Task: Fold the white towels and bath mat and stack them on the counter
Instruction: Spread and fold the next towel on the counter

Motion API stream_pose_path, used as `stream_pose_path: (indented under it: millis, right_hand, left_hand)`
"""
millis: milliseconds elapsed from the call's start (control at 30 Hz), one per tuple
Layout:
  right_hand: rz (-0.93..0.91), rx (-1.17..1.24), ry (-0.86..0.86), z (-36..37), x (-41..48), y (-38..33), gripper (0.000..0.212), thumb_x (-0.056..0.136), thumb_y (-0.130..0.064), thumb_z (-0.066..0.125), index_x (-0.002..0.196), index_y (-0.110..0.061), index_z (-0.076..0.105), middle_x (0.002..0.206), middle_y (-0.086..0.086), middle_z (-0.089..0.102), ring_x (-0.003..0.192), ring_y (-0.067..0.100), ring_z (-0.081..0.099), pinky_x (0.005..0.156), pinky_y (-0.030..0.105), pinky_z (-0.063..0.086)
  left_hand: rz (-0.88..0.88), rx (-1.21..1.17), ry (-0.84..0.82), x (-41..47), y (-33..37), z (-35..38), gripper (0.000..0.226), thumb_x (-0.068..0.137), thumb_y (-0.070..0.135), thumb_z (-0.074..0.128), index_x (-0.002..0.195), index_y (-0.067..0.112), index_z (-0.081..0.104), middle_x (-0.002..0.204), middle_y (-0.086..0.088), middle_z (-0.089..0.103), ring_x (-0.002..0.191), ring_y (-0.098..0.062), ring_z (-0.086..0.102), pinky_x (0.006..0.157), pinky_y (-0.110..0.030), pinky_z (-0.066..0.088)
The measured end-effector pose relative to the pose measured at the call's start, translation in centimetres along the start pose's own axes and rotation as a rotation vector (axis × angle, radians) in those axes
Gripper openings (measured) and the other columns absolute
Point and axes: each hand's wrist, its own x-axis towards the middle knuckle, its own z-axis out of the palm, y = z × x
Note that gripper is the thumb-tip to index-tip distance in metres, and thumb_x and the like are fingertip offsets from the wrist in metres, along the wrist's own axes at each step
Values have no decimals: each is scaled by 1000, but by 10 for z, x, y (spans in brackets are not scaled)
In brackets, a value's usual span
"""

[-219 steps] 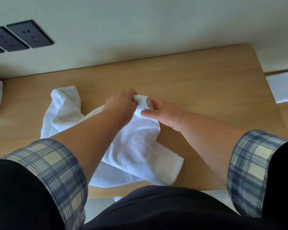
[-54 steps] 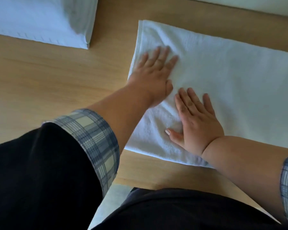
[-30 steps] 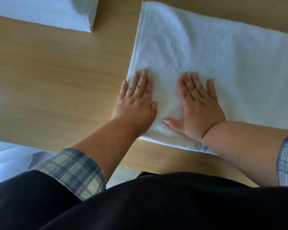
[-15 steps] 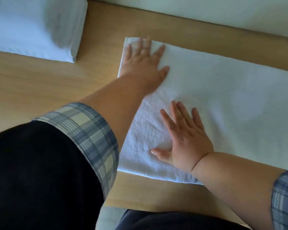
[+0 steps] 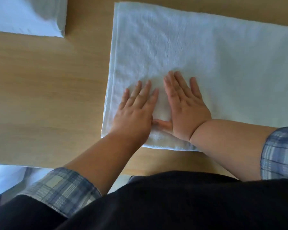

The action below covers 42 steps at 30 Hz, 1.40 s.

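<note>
On worktop, towel lies flat, part-folded, near front edge; left hand back from far corner, now beside right hand, both flat, fingers straight, pressing cloth. Smoothing looks about done, next fold likely; folded stack waits far left.

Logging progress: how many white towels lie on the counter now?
2: one flat towel under the left hand and right hand; one folded towel at far left, cut off, possibly a stack.
</note>
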Motion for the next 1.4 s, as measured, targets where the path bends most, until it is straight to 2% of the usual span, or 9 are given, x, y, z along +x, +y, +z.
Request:
stream_pose_path:
  millis: [100,333,500,700,767,900,1100,1233,1400]
  right_hand:
    - [-4,-7,-12,0,0,-1,103,85,-80,28,157,-15,-5,165,15,10,153,28,7,122,55,4]
    - [32,-67,-97,-4,-2,-5,81,91,-70,13,158,-27,0,167,6,-1,153,22,-4,122,51,-6]
    - [328,-74,-143,-7,-48,34,77,91,-70,5,156,-33,-12,164,0,-23,148,19,-26,118,49,-19]
    - [618,-24,-148,-14,-126,95,78,92,-70,6,155,-30,-18,163,1,-25,148,19,-27,119,49,-15]
    - [585,7,-150,-15,-134,100,77,93,-67,8,155,-29,-16,164,1,-23,148,17,-25,119,47,-15]
    - [542,80,-107,-17,-135,110,74,94,-63,8,158,-28,-6,166,-1,-15,150,15,-19,120,44,-15]
    - [670,27,-79,-18,-191,182,73,94,-66,11,157,-34,-9,165,-5,-18,150,16,-20,119,46,-15]
    - [734,12,-100,-27,-224,227,75,94,-67,10,156,-31,-13,164,-2,-20,150,19,-22,120,45,-15]
    - [662,51,-58,-27,-230,237,73,96,-61,13,158,-28,-5,166,1,-14,151,20,-17,120,44,-14]
  left_hand:
    - [30,104,1,-8,-5,9,64,97,44,26,156,27,10,165,-2,3,150,-21,-8,121,-44,-8]
    - [-12,222,-43,-3,1,15,69,92,74,-2,151,44,-18,162,-9,-21,147,-36,-23,117,-59,-11]
    - [-19,332,-89,-4,-2,10,72,86,72,-6,146,40,-30,156,-9,-35,143,-39,-29,117,-61,-9]
    - [-105,323,-107,2,33,5,73,92,52,20,155,21,2,159,-12,-29,145,-36,-28,117,-55,-14]
    - [97,253,-86,8,61,5,67,95,46,25,155,21,9,160,-6,-28,145,-26,-30,118,-46,-19]
    - [512,286,-196,39,133,18,68,95,49,8,157,25,-6,159,0,-26,145,-18,-27,118,-36,-16]
    - [282,348,-167,72,187,41,68,90,52,12,154,29,12,164,-2,-4,149,-31,-16,117,-60,-5]
    - [83,320,-113,69,226,51,66,93,56,20,144,15,28,161,-11,4,149,-34,-14,116,-57,-9]
    - [409,242,-129,89,282,65,71,95,52,22,158,22,8,165,-9,-5,150,-26,-15,120,-42,-14]
